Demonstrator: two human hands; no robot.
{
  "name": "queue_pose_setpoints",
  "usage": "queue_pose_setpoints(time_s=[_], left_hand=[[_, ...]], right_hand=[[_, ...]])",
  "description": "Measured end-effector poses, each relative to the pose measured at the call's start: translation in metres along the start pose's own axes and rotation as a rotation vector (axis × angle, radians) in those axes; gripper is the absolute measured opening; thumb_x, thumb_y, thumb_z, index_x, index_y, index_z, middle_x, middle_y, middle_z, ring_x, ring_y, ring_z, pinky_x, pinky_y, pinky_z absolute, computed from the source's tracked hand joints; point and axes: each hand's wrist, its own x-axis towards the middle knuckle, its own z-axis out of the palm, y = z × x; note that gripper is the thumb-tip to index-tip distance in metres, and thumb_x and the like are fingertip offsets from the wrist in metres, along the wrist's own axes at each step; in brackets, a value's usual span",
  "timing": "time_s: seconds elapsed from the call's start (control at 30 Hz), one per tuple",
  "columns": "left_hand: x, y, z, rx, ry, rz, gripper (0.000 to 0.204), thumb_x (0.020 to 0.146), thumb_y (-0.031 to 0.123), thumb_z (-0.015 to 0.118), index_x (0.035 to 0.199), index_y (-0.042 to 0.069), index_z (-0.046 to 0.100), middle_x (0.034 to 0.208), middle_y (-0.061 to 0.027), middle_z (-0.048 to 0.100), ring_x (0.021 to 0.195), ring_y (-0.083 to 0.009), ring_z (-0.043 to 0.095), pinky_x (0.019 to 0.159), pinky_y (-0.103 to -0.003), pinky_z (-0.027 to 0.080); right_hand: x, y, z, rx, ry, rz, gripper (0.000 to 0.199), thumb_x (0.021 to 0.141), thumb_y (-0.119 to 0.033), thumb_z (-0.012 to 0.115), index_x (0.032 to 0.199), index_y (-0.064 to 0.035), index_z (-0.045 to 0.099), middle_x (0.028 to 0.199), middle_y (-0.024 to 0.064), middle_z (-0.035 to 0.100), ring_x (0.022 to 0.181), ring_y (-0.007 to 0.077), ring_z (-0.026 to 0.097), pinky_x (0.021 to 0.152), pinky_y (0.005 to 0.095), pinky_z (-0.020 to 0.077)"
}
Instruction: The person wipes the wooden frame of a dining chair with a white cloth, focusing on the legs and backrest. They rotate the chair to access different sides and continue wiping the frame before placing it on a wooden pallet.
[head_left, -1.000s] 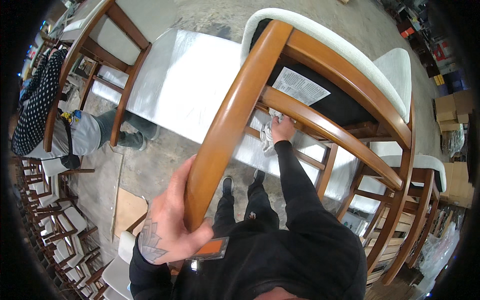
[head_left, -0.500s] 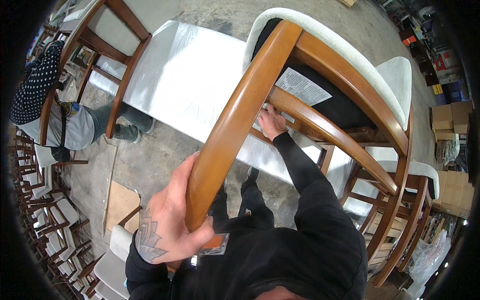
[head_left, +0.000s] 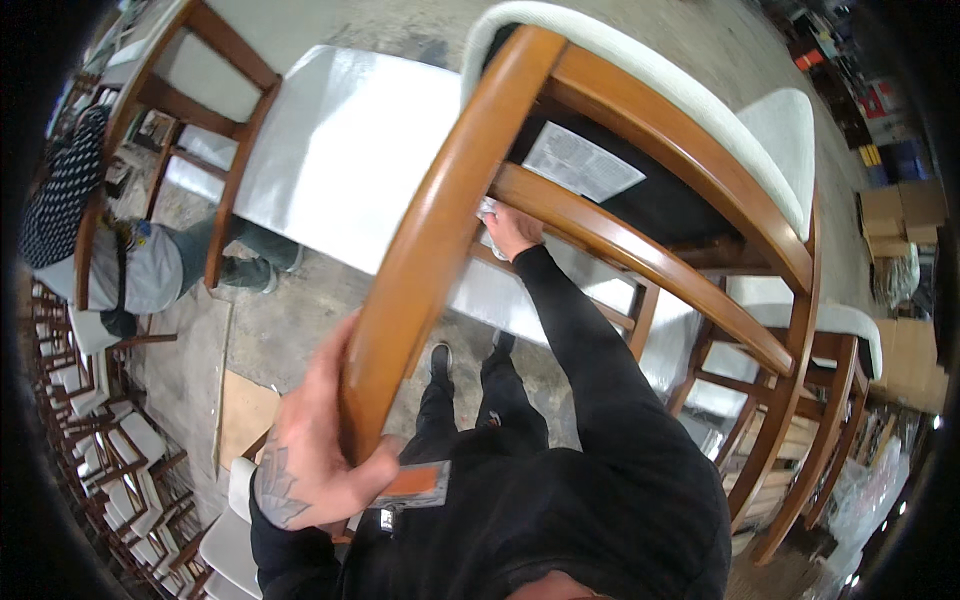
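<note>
An upholstered chair with a brown wooden frame point(head_left: 690, 165) is tipped over in front of me, its black underside bearing a white printed label point(head_left: 583, 160). My left hand point(head_left: 325, 445) is closed around the end of the chair's thick leg point(head_left: 430, 235). Behind that leg and under a curved rail, my right hand point(head_left: 515, 230) has its fingers bent, with something small and whitish at the fingertips; the leg and rail partly hide it. Beneath the chair is a pale, shiny, film-covered surface point(head_left: 335, 150).
A person in a dotted head covering point(head_left: 65, 190) is at the left beside another wooden chair point(head_left: 235, 190). Many stacked chairs point(head_left: 125, 455) fill the left edge. More chairs point(head_left: 835, 350), cardboard boxes point(head_left: 910, 355) and clear plastic point(head_left: 865, 480) stand at the right.
The chair's leg end and my left hand have shifted slightly left. My right hand has moved left and a little upward, closer to the leg.
</note>
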Motion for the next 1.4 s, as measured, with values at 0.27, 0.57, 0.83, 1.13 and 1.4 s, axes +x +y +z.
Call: queue_pose_setpoints(time_s=[0.27,0.57,0.83,1.13,1.4], left_hand=[[0.003,-0.01,0.007,0.0,0.05,0.135,0.092,0.06,0.011,0.061,0.147,-0.006,0.033,0.123,-0.0262,0.061,0.114,-0.0348,0.064,0.101,-0.038,0.046],[0.003,-0.018,0.007,0.044,0.055,0.234,0.094,0.065,0.022,0.064,0.148,-0.008,0.031,0.124,-0.0271,0.059,0.114,-0.0361,0.063,0.101,-0.04,0.046],[0.001,-0.017,0.008,0.056,0.061,0.209,0.092,0.065,0.013,0.06,0.15,-0.003,0.03,0.13,-0.0216,0.056,0.119,-0.0297,0.057,0.105,-0.038,0.042],[-0.001,-0.011,0.012,0.046,0.081,0.185,0.09,0.064,-0.003,0.055,0.151,0.001,0.031,0.127,-0.017,0.055,0.116,-0.0266,0.055,0.103,-0.035,0.041],[0.0,-0.001,0.01,0.1,0.07,0.102,0.087,0.066,0.0,0.057,0.149,0.001,0.032,0.122,-0.0142,0.055,0.11,-0.0236,0.054,0.099,-0.034,0.042]], right_hand=[[-0.053,0.061,-0.036,0.212,0.251,0.245,0.037,0.09,-0.036,0.057,0.11,-0.0068,0.068,0.115,0.0209,0.068,0.11,0.0422,0.061,0.095,0.0547,0.0469],[-0.15,0.117,-0.119,-0.387,0.104,0.576,0.036,0.091,-0.028,0.057,0.122,-0.0099,0.064,0.107,0.016,0.07,0.092,0.0361,0.069,0.078,0.0464,0.0556],[-0.147,0.092,-0.067,-0.03,0.283,0.807,0.029,0.092,-0.025,0.059,0.099,0.0018,0.067,0.087,0.0226,0.071,0.083,0.0419,0.068,0.073,0.0482,0.0529],[-0.082,0.136,-0.024,0.09,0.635,0.922,0.028,0.094,-0.017,0.051,0.107,-0.0018,0.07,0.107,0.0149,0.073,0.099,0.025,0.071,0.085,0.0357,0.0538],[-0.075,0.125,-0.033,0.418,0.9,1.222,0.028,0.09,-0.018,0.061,0.096,0.008,0.07,0.099,0.022,0.074,0.094,0.0362,0.071,0.08,0.0442,0.0542]])
